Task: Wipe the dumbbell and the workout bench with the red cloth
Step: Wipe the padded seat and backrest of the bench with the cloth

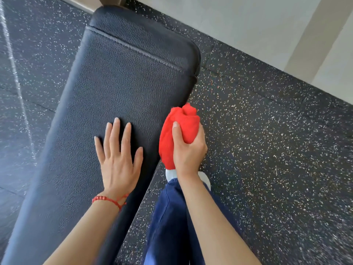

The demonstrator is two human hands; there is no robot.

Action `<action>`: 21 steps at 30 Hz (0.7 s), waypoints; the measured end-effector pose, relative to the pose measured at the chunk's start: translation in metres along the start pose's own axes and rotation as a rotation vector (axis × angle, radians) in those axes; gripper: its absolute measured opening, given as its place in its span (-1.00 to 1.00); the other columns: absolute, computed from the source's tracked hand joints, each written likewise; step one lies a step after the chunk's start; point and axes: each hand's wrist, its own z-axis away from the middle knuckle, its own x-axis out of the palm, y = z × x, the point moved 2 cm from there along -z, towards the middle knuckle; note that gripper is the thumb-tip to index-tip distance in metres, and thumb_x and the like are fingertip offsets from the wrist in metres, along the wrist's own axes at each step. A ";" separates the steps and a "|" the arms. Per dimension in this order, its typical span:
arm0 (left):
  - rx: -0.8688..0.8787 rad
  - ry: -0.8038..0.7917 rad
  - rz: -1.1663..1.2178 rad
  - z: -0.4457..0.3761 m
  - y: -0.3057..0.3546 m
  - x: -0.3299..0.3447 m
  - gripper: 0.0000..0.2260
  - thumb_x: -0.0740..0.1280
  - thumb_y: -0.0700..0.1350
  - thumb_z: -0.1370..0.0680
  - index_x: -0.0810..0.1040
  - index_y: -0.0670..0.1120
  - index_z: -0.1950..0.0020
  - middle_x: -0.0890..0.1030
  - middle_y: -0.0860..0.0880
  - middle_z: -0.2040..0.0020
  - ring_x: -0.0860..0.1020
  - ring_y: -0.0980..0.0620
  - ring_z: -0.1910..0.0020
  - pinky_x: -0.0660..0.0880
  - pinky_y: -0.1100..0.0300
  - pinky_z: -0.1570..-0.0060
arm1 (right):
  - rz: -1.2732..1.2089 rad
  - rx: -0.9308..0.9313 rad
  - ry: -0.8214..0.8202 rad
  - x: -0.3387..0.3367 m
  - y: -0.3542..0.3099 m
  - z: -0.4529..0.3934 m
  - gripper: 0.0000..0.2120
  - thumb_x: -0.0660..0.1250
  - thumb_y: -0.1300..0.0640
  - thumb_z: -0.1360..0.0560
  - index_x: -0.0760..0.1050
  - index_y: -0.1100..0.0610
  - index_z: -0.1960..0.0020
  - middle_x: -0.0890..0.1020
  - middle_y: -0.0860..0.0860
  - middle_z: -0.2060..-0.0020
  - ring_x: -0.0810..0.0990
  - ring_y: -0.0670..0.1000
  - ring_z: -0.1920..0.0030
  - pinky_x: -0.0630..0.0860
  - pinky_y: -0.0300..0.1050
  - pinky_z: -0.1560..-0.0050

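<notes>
Head view, looking down. Workout bench [122, 88]: black textured pad, runs from lower left up to top centre, stitched seam across it near the far end. Nothing lies on the pad except one hand.

Left hand [117, 157]: flat on the pad, palm down, fingers straight and slightly spread, holding nothing. It sits toward the pad's right side, near the bench's right edge. Red bead bracelet [109, 200] on that wrist.

Right hand [188, 148]: fingers and thumb curled round the red cloth [176, 134], gripping it as a bunched wad. Thumb lies across the front of the cloth, pointing up. Cloth sticks out above the hand and hangs below it on the left side. Cloth is at the bench's right edge, about level with the left hand; whether it touches the pad's side or just hovers beside it, cannot tell.

Dumbbell: not in view.

No containers in frame.

Below the right hand: blue trouser leg [172, 222] and a white shoe [205, 178] on the floor [267, 150], just right of the bench. Floor is dark rubber tile with light speckles, tile seams visible. Pale wall [248, 20] upper right, meeting the floor along a diagonal line.
</notes>
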 end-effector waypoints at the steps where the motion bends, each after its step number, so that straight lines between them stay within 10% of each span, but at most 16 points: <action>1: 0.004 0.000 -0.012 0.002 -0.002 0.002 -0.49 0.10 0.03 -0.55 0.21 -0.15 -0.46 0.20 -0.22 -0.47 0.08 -0.17 -0.46 -0.11 -0.12 -0.41 | -0.003 0.007 0.002 0.000 0.003 0.004 -0.47 0.30 -0.22 -0.32 0.52 0.11 -0.14 0.60 -0.06 -0.01 0.52 -0.15 -0.01 0.29 -0.51 -0.08; 21: 0.064 0.097 0.109 0.006 -0.004 0.001 -0.58 0.11 -0.07 -0.59 0.35 -0.22 -0.40 0.27 -0.22 -0.45 0.16 -0.20 -0.44 -0.07 -0.21 -0.38 | -0.047 -0.063 0.037 0.004 0.006 0.016 -0.49 0.37 -0.12 -0.34 0.51 0.12 -0.20 0.62 0.01 -0.06 0.57 -0.02 -0.08 0.41 -0.22 -0.14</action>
